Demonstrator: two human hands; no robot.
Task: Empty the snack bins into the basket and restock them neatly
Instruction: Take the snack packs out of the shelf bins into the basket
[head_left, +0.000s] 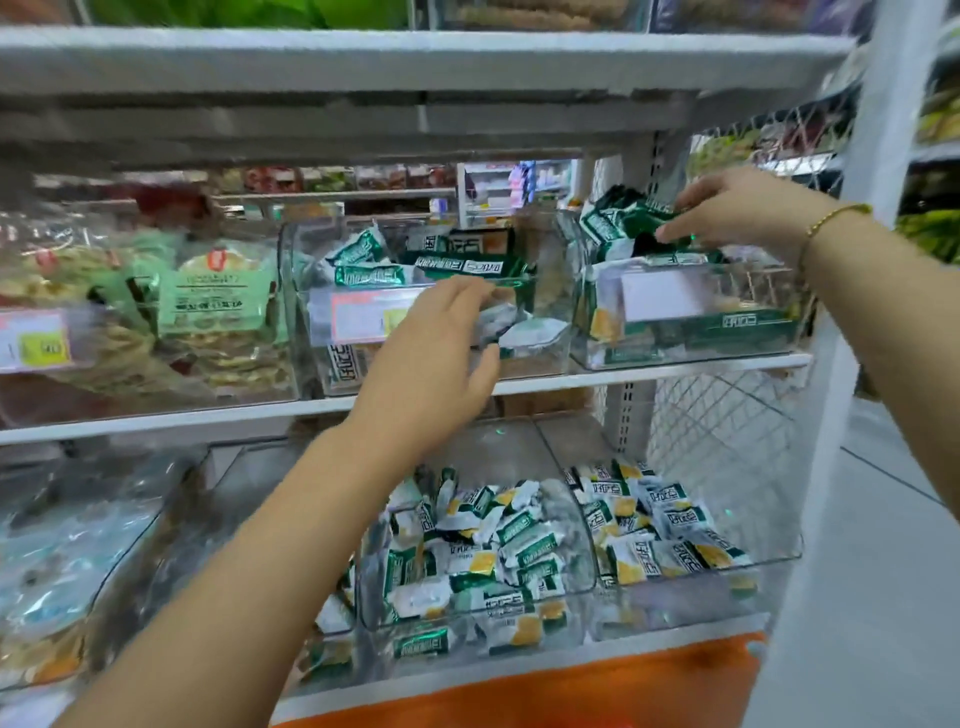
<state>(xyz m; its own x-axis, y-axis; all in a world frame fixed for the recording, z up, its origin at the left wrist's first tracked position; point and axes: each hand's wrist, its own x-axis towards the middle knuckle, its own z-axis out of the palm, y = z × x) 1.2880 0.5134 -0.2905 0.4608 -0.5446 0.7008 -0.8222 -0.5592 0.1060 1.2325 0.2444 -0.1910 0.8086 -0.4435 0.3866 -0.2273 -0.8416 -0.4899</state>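
Over the right bin rim (737, 267), right hand (737, 208) around green packets (618, 221)

The white shelf (649, 370) carries clear snack bins (537, 358) — side by side.

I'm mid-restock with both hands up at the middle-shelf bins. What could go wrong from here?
1. The right hand holds a bunched fistful of green packets above the right bin; some may slip from its grip and fall.
2. The left hand is at the front of the middle bin; a tug might slide it off the shelf.
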